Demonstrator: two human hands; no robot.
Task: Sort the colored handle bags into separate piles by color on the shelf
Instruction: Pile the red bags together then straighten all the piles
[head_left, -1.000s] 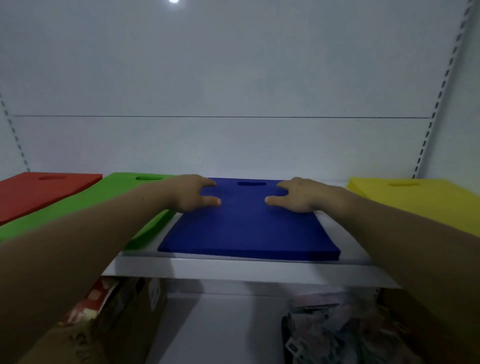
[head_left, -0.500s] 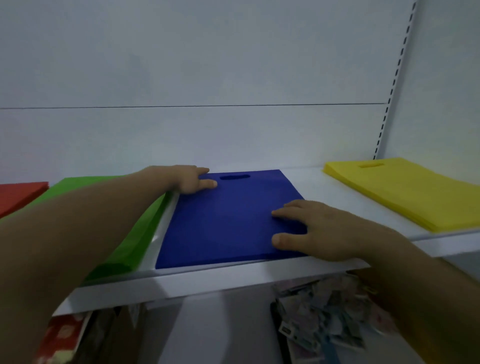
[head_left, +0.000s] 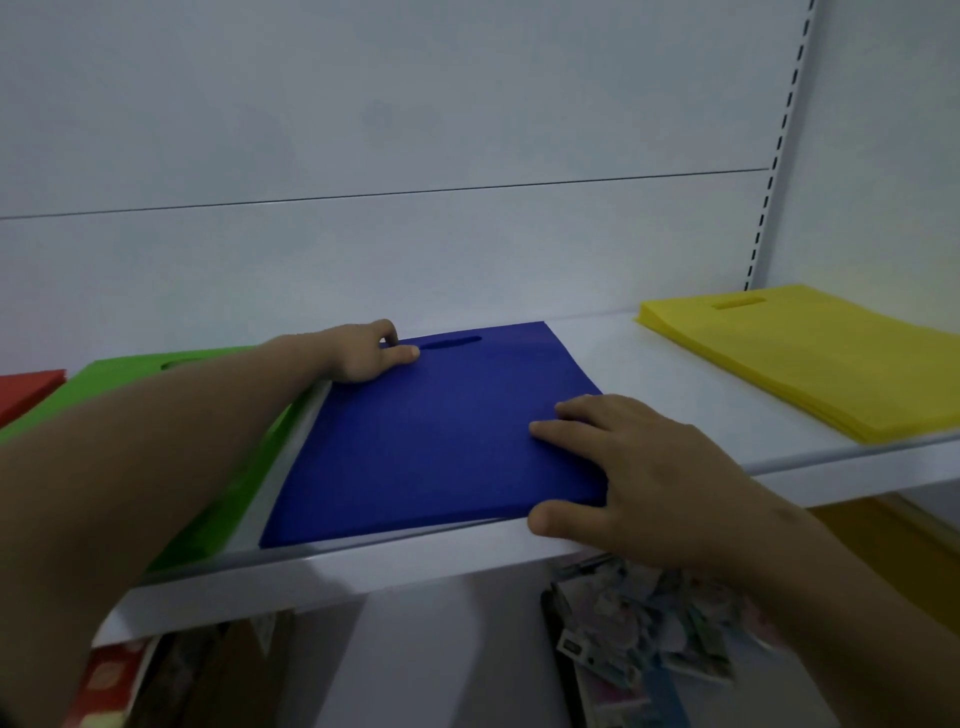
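Shelf (head_left: 649, 374) carries red bags (head_left: 26, 387), green bags (head_left: 119, 371), blue bags (head_left: 426, 441), yellow bags (head_left: 810, 364)

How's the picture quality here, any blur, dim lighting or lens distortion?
Head view: dim, bluish, no glare; blue bags and right hand fairly sharp; packets under the shelf blurred; yellow bags slightly smeared at the near edge; upright leans, likely wide-angle distortion or head tilt.

White back panel (head_left: 415, 104), slotted upright (head_left: 783, 135).

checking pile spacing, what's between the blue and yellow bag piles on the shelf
Just bare white shelf lies between the flat blue fabric bag pile and the flat yellow fabric bag pile, seen in the head view.
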